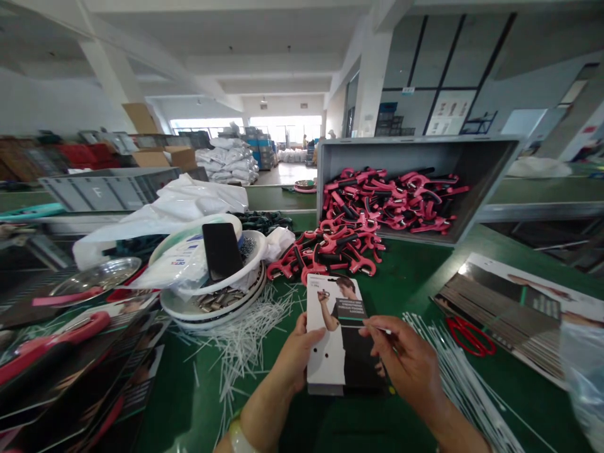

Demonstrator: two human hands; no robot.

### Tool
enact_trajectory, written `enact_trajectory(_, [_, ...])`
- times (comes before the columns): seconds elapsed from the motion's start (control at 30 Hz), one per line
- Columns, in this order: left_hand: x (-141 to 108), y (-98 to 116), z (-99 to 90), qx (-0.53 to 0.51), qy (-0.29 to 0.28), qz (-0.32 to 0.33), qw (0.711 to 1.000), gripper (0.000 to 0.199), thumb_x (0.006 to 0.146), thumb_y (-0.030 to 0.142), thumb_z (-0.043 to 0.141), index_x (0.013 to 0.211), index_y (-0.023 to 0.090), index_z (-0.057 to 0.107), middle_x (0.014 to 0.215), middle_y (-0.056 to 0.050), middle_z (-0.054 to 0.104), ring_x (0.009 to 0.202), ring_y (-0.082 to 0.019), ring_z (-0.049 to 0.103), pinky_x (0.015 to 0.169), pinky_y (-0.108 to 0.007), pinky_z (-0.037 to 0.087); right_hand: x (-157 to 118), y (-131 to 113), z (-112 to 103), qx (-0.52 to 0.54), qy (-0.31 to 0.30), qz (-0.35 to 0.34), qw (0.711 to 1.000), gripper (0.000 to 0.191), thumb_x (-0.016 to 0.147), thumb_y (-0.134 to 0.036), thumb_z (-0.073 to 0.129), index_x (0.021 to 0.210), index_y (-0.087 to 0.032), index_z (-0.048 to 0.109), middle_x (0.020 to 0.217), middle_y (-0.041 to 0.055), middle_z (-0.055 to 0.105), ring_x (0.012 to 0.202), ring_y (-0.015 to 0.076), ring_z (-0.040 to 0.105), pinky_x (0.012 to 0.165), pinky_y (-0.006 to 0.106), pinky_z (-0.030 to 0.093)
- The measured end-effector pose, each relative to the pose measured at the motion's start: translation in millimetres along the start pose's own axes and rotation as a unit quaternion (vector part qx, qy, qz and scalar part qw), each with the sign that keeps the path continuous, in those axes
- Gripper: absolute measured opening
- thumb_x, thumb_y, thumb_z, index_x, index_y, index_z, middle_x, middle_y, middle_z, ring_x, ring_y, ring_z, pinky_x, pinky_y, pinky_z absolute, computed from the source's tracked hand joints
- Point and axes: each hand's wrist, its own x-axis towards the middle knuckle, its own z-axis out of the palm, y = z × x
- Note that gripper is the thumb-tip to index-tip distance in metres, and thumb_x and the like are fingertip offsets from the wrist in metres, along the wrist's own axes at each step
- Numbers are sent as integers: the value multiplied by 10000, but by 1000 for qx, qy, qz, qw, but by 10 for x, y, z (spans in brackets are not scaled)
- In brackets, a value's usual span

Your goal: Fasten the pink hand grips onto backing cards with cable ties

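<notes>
While the left hand [299, 353] holds a tall black and white paper card [330, 340] over the green desk [189, 409], the right hand [406, 368], set apart from it, pinches a thin white plastic strip [384, 330] at the card's edge.

Left hand [295, 355] raised and closed, right hand [406, 365] curled, fingertips [372, 324] pinched together, forearms [264, 418] bare

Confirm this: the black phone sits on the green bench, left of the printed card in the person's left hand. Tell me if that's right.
Not right. The head view shows the phone resting on the white bowl, not on the bench. The rest stands: the phone is black and lies left of the printed card in the left hand.
</notes>
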Motion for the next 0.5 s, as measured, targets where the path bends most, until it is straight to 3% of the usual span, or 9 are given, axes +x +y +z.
enact_trajectory(0.1, [-47, 32, 50, -26, 8, -2, 1000, 591, 638, 157, 636, 1165, 207, 372, 777, -11, 635, 599, -162, 593, 580, -282, 464, 11, 10, 10, -18, -13, -28, 999, 129, 868, -176, 500, 975, -222, 555, 836, 19, 674, 549, 94, 618, 520, 207, 535])
enact_trajectory(0.27, [-108, 50, 84, -43, -7, -33, 999, 637, 600, 128, 589, 1212, 159, 416, 708, -15, 642, 530, -147, 564, 544, -263, 438, 7, 64, 68, -91, -23, -144, 985, 187, 843, -104, 473, 967, -210, 563, 918, 58, 674, 858, 154, 645, 722, 268, 545])
enact_trajectory(0.37, [-115, 10, 77, -35, -18, -37, 999, 672, 561, 98, 586, 1218, 145, 456, 681, -10, 650, 501, -145, 555, 529, -261, 425, -7, 75, 124, -115, -55, -212, 969, 215, 837, -78, 433, 924, -196, 590, 862, 62, 670, 836, 151, 631, 725, 270, 536])
enact_trajectory(0.5, [-115, -64, 65, -20, -75, -34, 996, 586, 594, 149, 721, 1152, 153, 545, 741, -34, 681, 583, -155, 596, 603, -271, 443, -24, 57, 182, -148, -76, -240, 956, 238, 844, -69, 415, 897, -178, 619, 861, 76, 669, 845, 163, 609, 742, 298, 526])
